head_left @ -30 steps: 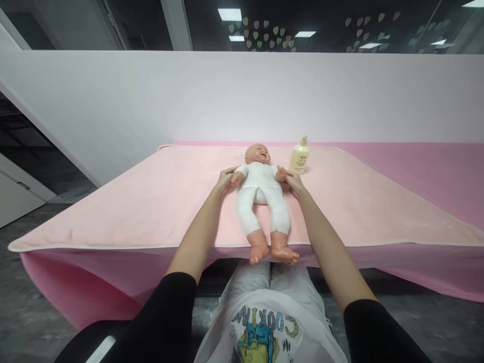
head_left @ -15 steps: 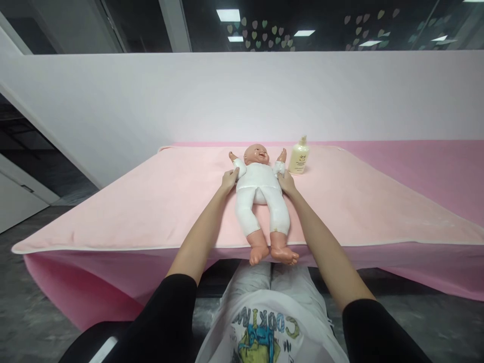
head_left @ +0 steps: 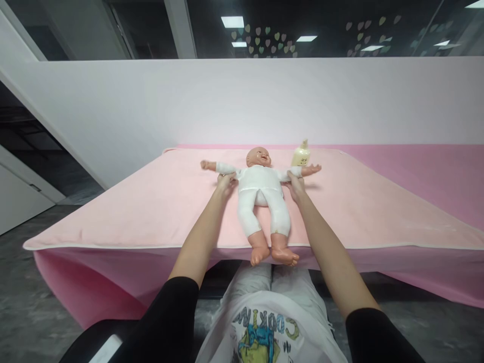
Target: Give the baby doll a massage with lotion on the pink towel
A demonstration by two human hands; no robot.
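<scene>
A baby doll (head_left: 260,179) with a white cloth body lies on its back on the pink cloth, its feet hanging over the near edge. Both its arms stretch straight out sideways. My left hand (head_left: 226,183) is closed around the doll's arm on the left, between elbow and shoulder. Around the opposite arm my right hand (head_left: 295,185) is closed in the same way. Behind that arm stands a pale yellow pump bottle (head_left: 301,154), its lower part hidden by the doll's arm.
The light pink cloth (head_left: 151,212) covers a table with a darker pink cover (head_left: 423,176) under it. A white wall (head_left: 242,101) with dark windows above rises behind the table. My lap, in a printed apron (head_left: 264,333), is close to the near edge.
The doll's arms have swung from pointing up beside its head to lying straight out at its sides. My hands have moved slightly outward with them.
</scene>
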